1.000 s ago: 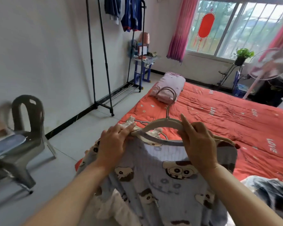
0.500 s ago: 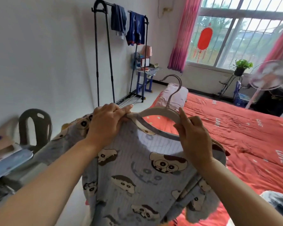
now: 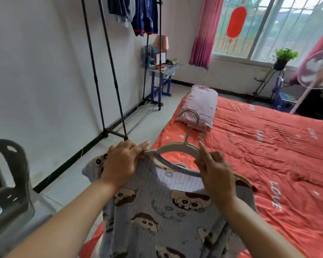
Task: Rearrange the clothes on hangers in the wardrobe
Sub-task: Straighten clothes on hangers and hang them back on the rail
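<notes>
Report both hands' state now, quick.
Left hand: grips the shirt over one end of the hanger.
Right hand: grips the hanger and shirt collar.

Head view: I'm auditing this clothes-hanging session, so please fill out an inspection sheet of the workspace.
Surface: bed under a creased red quilt, beneath the work.
Job's things: cartoon-print shirt on a white hanger, held above the bed edge; black clothes rack by the wall with blue garments hanging.
Clutter: folded pink blanket on the bed; grey chair at left.
Hands: left hand grips the shirt's shoulder; right hand grips the hanger at the collar.
Cables: nothing seen.
Surroundings: small blue table with a lamp, pink curtain, potted plant, standing fan.
</notes>
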Tool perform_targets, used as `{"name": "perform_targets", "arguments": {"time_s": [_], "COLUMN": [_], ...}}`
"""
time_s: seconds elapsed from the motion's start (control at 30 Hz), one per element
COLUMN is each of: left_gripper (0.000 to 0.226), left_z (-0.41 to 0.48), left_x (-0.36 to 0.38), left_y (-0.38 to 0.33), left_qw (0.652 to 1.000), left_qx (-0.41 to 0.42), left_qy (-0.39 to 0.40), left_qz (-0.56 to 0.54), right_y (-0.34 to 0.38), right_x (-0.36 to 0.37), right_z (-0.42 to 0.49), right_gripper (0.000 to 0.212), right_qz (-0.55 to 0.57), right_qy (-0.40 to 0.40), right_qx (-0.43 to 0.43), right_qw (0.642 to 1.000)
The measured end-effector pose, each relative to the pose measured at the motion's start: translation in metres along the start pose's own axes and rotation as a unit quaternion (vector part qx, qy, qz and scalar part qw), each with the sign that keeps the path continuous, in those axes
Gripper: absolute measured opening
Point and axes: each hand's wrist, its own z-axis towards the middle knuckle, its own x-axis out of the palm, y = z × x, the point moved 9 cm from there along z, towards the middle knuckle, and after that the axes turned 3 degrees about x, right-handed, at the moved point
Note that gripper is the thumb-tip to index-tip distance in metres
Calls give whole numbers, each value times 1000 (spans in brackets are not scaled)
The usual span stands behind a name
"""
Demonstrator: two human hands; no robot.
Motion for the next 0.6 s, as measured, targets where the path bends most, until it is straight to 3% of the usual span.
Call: {"name": "perform_targets", "arguments": {"time_s": [0.6], "left_gripper": [42], "left_z": [99], "left_x": [203], "left_y": [75], "left_qw": [990], "left_qx": [30], "left_qy": [115], "left_qz": [-77], "right_y": [-135], "right_x": [149], "right_z": [45], "right_gripper": [52], "right_qz": [-77], "right_qy": [93], "right_qx": [186], "right_qw": [975]}}
